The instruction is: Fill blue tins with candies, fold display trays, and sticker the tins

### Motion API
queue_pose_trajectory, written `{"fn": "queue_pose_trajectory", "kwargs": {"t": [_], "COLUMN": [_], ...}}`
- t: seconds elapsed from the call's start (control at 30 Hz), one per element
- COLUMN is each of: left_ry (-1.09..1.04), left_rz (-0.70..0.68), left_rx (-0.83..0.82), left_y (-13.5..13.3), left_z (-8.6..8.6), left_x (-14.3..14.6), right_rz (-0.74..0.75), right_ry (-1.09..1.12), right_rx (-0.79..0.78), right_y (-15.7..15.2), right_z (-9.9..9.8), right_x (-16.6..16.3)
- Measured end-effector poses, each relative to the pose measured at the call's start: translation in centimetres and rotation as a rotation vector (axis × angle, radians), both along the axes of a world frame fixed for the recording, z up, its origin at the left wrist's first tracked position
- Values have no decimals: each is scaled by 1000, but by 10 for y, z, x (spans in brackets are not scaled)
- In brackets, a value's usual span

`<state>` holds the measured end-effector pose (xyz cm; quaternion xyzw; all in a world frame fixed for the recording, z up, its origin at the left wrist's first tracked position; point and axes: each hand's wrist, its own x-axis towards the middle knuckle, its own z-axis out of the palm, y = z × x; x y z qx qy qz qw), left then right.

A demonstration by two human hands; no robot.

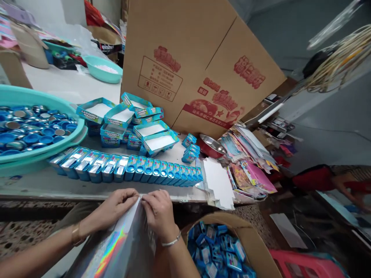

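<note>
My left hand [121,204] and my right hand [159,212] meet at the table's front edge, fingers pinched closed on the top edge of a shiny clear plastic film [127,243]. It hangs towards my lap with a rainbow sheen; whether it is a sheet or a bag I cannot tell. Just beyond my hands stands a long row of small blue tins [139,168] on the table. Behind the row are stacked blue cardboard display trays [160,142] printed "CARAMELO MACIZO".
At left, a turquoise basin [37,94] holds many blue and silver caps. A large carton [203,46] stands behind the trays. Below right, an open carton [255,247] holds many blue tins. Papers [252,150] and a red metal bowl [211,146] lie right. Another person's arm [344,187] shows far right.
</note>
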<state>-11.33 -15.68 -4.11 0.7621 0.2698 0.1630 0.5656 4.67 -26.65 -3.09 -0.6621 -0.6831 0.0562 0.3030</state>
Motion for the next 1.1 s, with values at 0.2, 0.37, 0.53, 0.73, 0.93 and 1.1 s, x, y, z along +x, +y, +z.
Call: {"fn": "queue_pose_trajectory", "kwargs": {"t": [0.2, 0.37, 0.53, 0.73, 0.93, 1.1], "left_ry": [-35, -56, -41, 9, -32, -75], "left_rz": [38, 68, 62, 125, 146, 102], "left_rx": [-107, -158, -27, 175, 210, -162], "left_y": [6, 8, 11, 19, 26, 24], "left_z": [-10, -16, -14, -21, -40, -45], "left_x": [1, 3, 1, -1, -13, -13], "right_rz": [-68, -95, -192, -162, -101, 48], "right_ry": [207, 211, 444, 391, 627, 517], "right_rx": [92, 155, 98, 104, 19, -117], "right_y": [3, 6, 17, 23, 47, 82], "right_z": [-15, -17, -16, -14, 13, 28], "right_x": [-10, -17, -21, -25, -3, 14]}}
